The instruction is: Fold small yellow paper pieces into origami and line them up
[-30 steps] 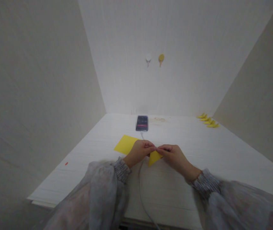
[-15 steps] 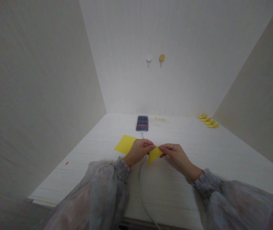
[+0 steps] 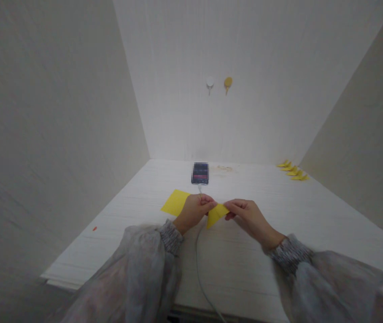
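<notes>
Between my two hands is a small piece of folded yellow paper (image 3: 215, 215), one pointed corner hanging down toward me. My left hand (image 3: 196, 209) pinches its upper left edge between thumb and fingers. At the right end my right hand (image 3: 245, 213) grips it the same way, the thumb on top. A flat yellow sheet (image 3: 175, 202) lies on the table just left of my left hand, which covers part of it. Fingertips hide some of the folded paper's edges.
A phone (image 3: 200, 173) lies near the back wall, with a cable (image 3: 197, 255) running from it toward the front edge. Several folded yellow paper figures (image 3: 292, 170) stand in a row at the back right. Two hooks (image 3: 228, 82) are on the back wall. A small red bit (image 3: 94, 229) lies at left.
My right hand has shifted slightly, and the folded paper shows a bit wider between my fingers, with a crease now visible. Both hands keep their hold; the rest stays put.
</notes>
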`<move>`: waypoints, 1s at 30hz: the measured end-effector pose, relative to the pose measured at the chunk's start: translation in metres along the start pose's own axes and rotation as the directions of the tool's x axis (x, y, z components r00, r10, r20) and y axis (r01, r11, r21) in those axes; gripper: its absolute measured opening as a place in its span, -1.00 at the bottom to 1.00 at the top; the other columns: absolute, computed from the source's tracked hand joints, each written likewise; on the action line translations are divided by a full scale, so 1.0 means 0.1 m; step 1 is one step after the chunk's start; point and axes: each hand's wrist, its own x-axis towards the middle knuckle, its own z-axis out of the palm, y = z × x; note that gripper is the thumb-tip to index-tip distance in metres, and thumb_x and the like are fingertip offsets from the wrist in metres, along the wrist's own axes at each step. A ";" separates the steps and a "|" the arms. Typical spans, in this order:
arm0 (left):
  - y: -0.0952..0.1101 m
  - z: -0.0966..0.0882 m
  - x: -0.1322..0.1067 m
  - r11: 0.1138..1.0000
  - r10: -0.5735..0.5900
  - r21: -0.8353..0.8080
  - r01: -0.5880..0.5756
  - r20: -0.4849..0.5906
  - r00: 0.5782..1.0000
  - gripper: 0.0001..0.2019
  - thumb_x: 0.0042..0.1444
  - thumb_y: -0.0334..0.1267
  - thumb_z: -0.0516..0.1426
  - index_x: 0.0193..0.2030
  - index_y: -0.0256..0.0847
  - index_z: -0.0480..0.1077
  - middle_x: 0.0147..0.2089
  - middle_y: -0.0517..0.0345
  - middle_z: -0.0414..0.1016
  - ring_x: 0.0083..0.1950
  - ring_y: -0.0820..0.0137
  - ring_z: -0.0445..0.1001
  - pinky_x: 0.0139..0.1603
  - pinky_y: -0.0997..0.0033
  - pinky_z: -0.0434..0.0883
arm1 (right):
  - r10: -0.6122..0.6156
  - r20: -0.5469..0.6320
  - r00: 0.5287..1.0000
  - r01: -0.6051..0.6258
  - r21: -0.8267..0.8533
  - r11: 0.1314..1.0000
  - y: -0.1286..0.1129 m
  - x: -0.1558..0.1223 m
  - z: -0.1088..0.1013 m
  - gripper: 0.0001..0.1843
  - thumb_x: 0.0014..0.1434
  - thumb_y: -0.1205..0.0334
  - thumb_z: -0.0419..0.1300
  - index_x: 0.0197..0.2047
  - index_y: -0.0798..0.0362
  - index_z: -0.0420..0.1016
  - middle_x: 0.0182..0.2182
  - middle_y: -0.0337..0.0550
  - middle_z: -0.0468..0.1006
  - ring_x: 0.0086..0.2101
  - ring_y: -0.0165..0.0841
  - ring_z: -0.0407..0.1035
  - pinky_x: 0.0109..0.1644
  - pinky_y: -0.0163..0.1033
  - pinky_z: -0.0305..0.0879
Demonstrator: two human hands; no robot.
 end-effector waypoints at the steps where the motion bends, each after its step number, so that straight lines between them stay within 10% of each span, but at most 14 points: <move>1: 0.00 0.00 0.00 1.000 -0.002 -0.001 0.002 0.003 1.000 -0.78 -0.14 -0.19 0.13 -0.43 -0.34 0.36 -0.52 0.13 0.42 -0.52 0.49 0.37 -0.48 0.50 0.34 | -0.002 0.006 1.000 0.003 -0.016 1.000 0.00 0.00 0.00 -0.73 -0.10 0.08 0.20 -0.48 0.14 0.49 -0.59 -0.17 0.49 -0.60 -0.45 0.33 -0.49 -0.35 0.23; 30: -0.04 -0.02 0.04 0.997 -0.003 -0.071 -0.002 -0.060 0.998 -0.79 -0.17 -0.19 0.16 -0.44 -0.31 0.35 -0.52 0.16 0.44 -0.51 0.48 0.39 -0.48 0.50 0.35 | 0.005 0.061 0.998 -0.007 0.030 1.000 0.01 0.00 -0.09 -0.75 -0.09 0.15 0.21 -0.37 0.15 0.45 -0.53 -0.11 0.55 -0.48 -0.36 0.44 -0.39 -0.29 0.26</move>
